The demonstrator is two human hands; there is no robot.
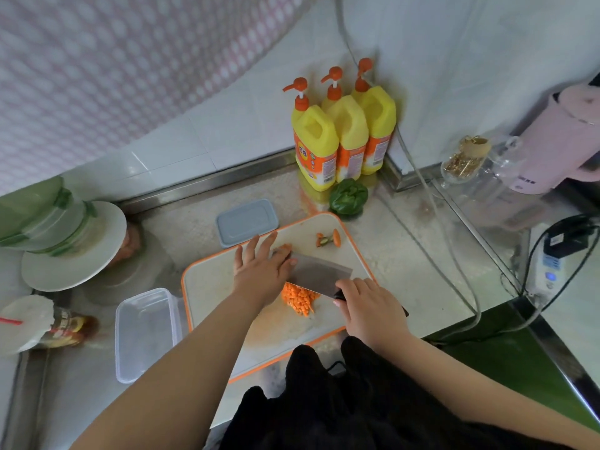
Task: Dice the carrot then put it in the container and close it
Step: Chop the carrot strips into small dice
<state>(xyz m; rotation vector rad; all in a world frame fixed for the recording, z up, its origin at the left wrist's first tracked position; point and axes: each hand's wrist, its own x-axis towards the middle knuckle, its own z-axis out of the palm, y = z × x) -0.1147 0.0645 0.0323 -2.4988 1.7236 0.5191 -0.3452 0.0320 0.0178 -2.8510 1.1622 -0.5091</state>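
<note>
Two hands work the board (211, 280) in the head view: your right hand (367, 306) grips the cleaver (319, 276) handle, your left hand (263, 266) lies flat-fingered over the uncut carrot (285, 247), and that thumb by the blade could get nicked if the carrot slips. Count one pile of dice (298, 297) under the blade, one open container (146, 332) left of the board, one lid (246, 222) behind it, three bottles (337, 141).
</note>
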